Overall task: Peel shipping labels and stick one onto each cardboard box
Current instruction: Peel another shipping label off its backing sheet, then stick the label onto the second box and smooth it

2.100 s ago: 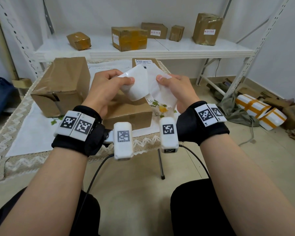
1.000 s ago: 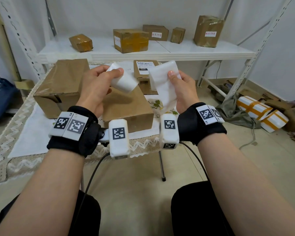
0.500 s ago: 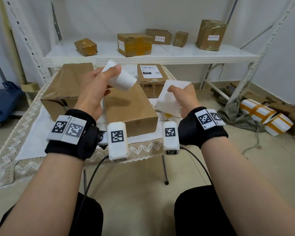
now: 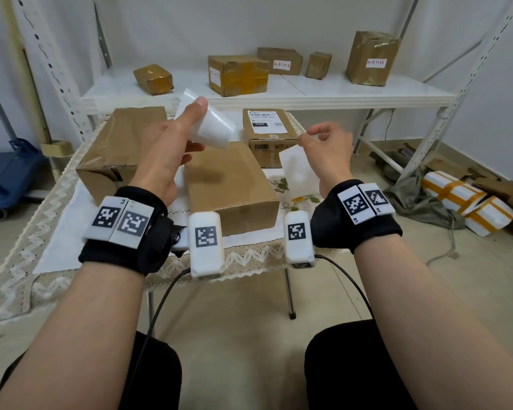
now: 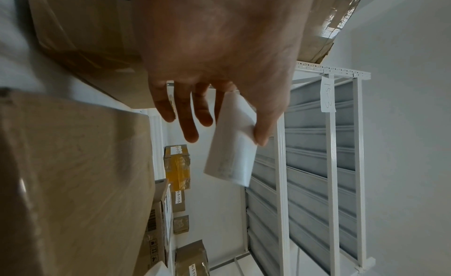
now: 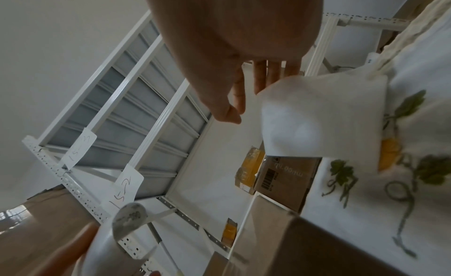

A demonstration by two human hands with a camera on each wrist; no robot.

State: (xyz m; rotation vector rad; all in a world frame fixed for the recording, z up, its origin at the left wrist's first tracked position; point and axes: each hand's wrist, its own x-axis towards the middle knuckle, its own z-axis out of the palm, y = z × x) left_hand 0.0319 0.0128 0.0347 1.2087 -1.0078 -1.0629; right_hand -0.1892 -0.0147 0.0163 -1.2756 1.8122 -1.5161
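My left hand [image 4: 194, 121] is raised over the table and pinches a curled white label [image 4: 212, 131] between thumb and forefinger; the left wrist view shows the same label [image 5: 231, 154] under the thumb. Below it lies the plain middle cardboard box [image 4: 231, 187]. A larger plain box [image 4: 122, 149] stands to the left. The far box [image 4: 268, 134] carries a printed label. My right hand [image 4: 323, 143] hovers right of the boxes with loosely curled fingers. A white backing sheet [image 4: 296, 168] floats just under it; the backing sheet [image 6: 322, 116] is not between thumb and forefinger.
A white shelf [image 4: 308, 90] behind the table carries several taped boxes, some with small tags. The table has a lace-edged cloth [image 4: 57, 247]. White and orange parcels [image 4: 468, 202] and scrap lie on the floor at right. A blue cart [image 4: 9, 173] stands at left.
The two hands pulled the label and its backing apart. My left hand lifted the label higher. My right hand let the backing sheet go and rose above it.
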